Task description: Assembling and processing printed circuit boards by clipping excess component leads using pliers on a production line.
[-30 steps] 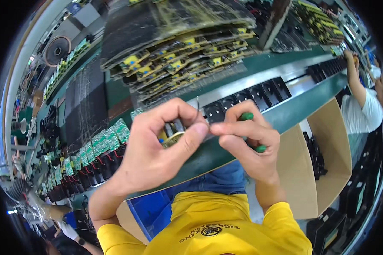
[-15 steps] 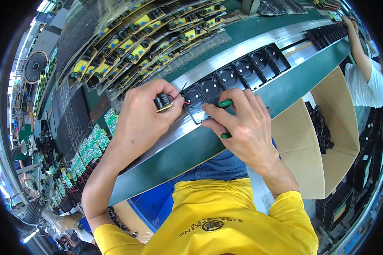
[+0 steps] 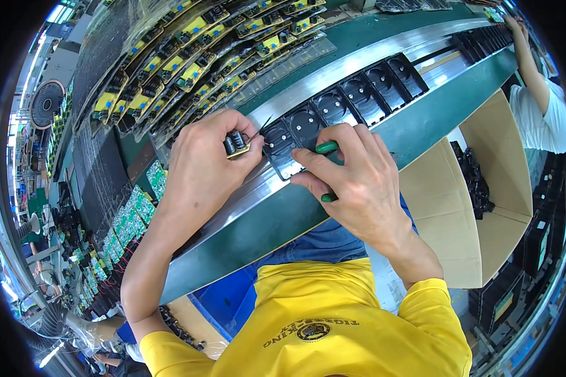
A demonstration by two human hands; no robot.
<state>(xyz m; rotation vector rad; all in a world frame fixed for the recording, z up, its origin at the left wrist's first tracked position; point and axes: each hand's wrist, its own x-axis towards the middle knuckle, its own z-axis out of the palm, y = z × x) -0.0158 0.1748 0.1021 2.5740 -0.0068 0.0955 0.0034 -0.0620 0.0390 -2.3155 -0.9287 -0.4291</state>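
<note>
A small circuit board [image 3: 238, 152] with black cylindrical parts is pinched in my left hand [image 3: 201, 166]. Thin wires [image 3: 264, 127] run from it toward the nearest black plastic housing [image 3: 285, 149], which lies at the near end of a row of open housings. My right hand [image 3: 358, 176] curls round a hand tool with green handles [image 3: 327, 148]; its working end is hidden, so its exact kind cannot be told. The thumb and index finger of that hand are at the right edge of the same housing.
Sheets of yellow circuit boards [image 3: 195, 63] are stacked beyond my left hand. Green boards [image 3: 129, 213] lie at the left. A metal track [image 3: 264, 116] crosses the green bench [image 3: 258, 251]. An open cardboard box [image 3: 443, 213] with black parts stands at right, near another person's arm [image 3: 531, 69].
Both hands and the nearest housing appear slightly farther left in the picture. The grip on the board and on the green-handled tool stays the same.
</note>
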